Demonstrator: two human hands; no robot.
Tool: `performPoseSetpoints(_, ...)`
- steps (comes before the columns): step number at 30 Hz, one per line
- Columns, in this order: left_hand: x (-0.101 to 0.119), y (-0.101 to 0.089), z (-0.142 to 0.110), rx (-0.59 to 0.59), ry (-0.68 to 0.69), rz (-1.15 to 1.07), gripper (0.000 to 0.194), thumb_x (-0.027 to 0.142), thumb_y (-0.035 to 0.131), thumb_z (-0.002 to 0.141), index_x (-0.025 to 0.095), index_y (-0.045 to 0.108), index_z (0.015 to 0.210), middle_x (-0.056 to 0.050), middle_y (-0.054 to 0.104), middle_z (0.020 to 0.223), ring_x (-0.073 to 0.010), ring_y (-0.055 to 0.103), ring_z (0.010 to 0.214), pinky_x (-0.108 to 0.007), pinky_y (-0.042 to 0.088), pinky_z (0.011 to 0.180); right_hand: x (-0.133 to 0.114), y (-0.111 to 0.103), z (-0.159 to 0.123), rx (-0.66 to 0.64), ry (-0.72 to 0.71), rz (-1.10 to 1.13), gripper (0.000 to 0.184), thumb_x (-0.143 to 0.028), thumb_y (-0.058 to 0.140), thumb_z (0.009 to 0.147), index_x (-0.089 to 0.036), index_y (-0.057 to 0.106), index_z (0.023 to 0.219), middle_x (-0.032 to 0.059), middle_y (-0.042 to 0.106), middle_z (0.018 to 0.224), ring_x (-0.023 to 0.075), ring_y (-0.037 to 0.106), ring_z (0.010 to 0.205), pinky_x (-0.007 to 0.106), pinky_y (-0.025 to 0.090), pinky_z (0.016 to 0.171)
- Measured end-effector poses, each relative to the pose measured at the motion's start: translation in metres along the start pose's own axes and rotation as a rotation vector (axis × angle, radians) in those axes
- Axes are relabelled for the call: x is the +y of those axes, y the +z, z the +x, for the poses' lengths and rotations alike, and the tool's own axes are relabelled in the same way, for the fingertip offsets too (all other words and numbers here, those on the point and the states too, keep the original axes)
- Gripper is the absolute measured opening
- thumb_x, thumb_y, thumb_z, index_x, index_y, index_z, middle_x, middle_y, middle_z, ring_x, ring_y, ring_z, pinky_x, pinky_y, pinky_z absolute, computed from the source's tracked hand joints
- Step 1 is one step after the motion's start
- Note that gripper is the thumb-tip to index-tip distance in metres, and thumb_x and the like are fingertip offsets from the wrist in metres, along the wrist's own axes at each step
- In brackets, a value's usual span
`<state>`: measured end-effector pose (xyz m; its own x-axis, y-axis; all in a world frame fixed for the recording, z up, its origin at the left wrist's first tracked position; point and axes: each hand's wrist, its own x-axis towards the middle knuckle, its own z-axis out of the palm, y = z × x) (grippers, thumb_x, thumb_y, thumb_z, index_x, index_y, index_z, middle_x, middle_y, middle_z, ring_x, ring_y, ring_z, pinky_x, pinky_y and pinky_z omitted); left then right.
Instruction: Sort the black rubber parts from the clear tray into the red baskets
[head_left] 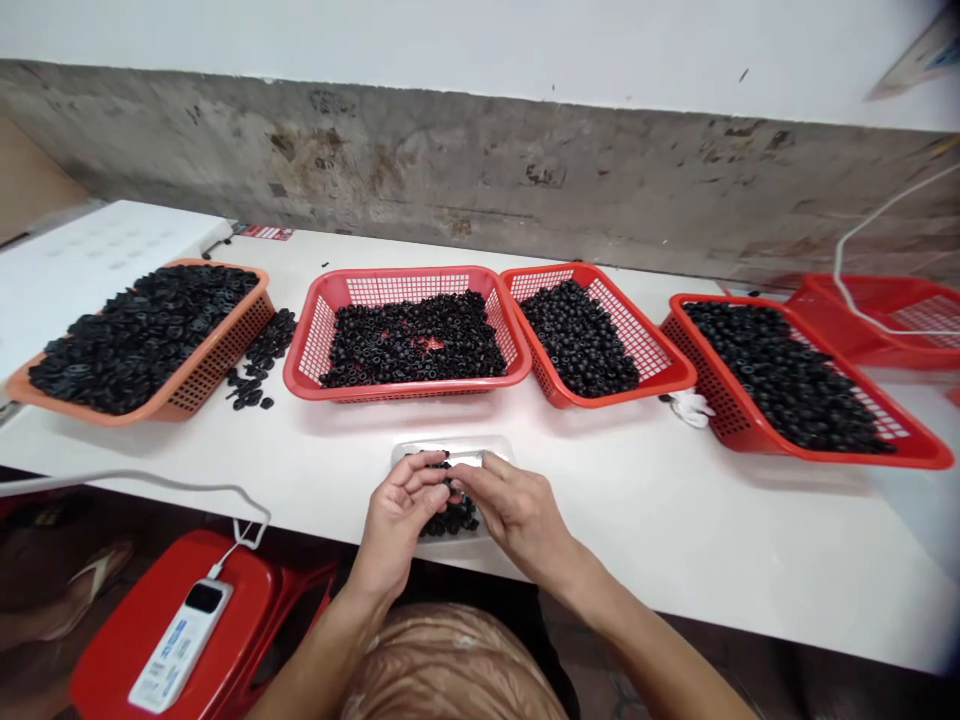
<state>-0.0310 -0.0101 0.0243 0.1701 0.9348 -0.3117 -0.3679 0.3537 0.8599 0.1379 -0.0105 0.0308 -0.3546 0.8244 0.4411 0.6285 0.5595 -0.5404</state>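
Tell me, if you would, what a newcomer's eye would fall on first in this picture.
The row of red and orange baskets along the back of the white table stands out first, each heaped with small black parts. Front and centre, the left hand and right hand meet close together over a clear tray near the table's edge, which holds a smaller pile of the same parts.

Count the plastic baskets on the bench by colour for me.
Orange basket: 1
Red baskets: 4
Total: 5
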Motion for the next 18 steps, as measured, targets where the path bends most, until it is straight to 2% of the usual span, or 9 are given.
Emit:
performPoseSetpoints(4, 0.000, -0.001, 0.000, -0.033, -0.059, -0.054, 0.044, 0.025, 0.084, 0.072, 0.017, 0.066, 0.111, -0.004, 0.074, 0.085, -0.0127, 0.066, 0.072, -0.020, 0.051, 0.067, 0.000, -0.002, -0.004, -0.073, -0.076, 0.045, 0.028, -0.016, 0.041, 0.101, -0.017, 0.062, 0.121, 0.0053, 0.067, 0.080, 0.0156, 0.063, 0.067, 0.023, 0.049, 0.061)
performPoseSetpoints(8, -0.001, 0.000, 0.001, 0.009, -0.128, -0.145, 0.043, 0.026, 0.088, 0.068, 0.016, 0.067, 0.104, -0.003, 0.073, 0.084, -0.0102, 0.066, 0.069, -0.017, 0.051, 0.064, 0.003, 0.003, -0.014, -0.093, -0.077, 0.125, 0.040, -0.014, 0.040, 0.101, -0.021, 0.047, 0.140, 0.0091, 0.073, 0.100, 0.0169, 0.071, 0.083, 0.025, 0.055, 0.070)
performPoseSetpoints(11, -0.002, 0.001, 0.003, 0.044, -0.143, -0.178, 0.041, 0.025, 0.090, 0.065, 0.015, 0.070, 0.099, -0.002, 0.072, 0.083, -0.0087, 0.064, 0.069, -0.015, 0.052, 0.064, 0.003, 0.009, -0.019, -0.108, -0.068, 0.061, 0.046, -0.014, 0.038, 0.101, -0.017, 0.039, 0.147, 0.0093, 0.074, 0.091, 0.0171, 0.070, 0.073, 0.025, 0.053, 0.063)
performPoseSetpoints(13, -0.002, 0.000, 0.004, 0.052, -0.151, -0.183, 0.041, 0.025, 0.091, 0.064, 0.015, 0.071, 0.098, -0.001, 0.071, 0.082, -0.0083, 0.064, 0.068, -0.015, 0.052, 0.064, 0.002, 0.007, -0.020, -0.165, -0.031, 0.051, 0.049, -0.014, 0.038, 0.099, -0.016, 0.038, 0.148, 0.0087, 0.074, 0.087, 0.0170, 0.068, 0.067, 0.025, 0.052, 0.060)
performPoseSetpoints(16, -0.001, -0.003, 0.004, 0.041, -0.155, -0.165, 0.038, 0.026, 0.090, 0.065, 0.016, 0.072, 0.098, -0.002, 0.072, 0.086, -0.0098, 0.067, 0.071, -0.016, 0.053, 0.065, 0.000, -0.002, -0.015, -0.247, 0.089, 0.205, 0.056, -0.011, 0.038, 0.096, -0.019, 0.034, 0.151, 0.0096, 0.071, 0.105, 0.0168, 0.067, 0.078, 0.027, 0.052, 0.069)
performPoseSetpoints(18, 0.000, -0.004, 0.004, 0.028, -0.158, -0.144, 0.035, 0.028, 0.089, 0.066, 0.015, 0.073, 0.094, -0.003, 0.072, 0.090, -0.0113, 0.068, 0.074, -0.016, 0.054, 0.066, 0.001, -0.009, -0.011, -0.225, 0.156, 0.322, 0.058, -0.010, 0.036, 0.095, -0.021, 0.031, 0.152, 0.0072, 0.068, 0.106, 0.0157, 0.063, 0.082, 0.028, 0.051, 0.074)
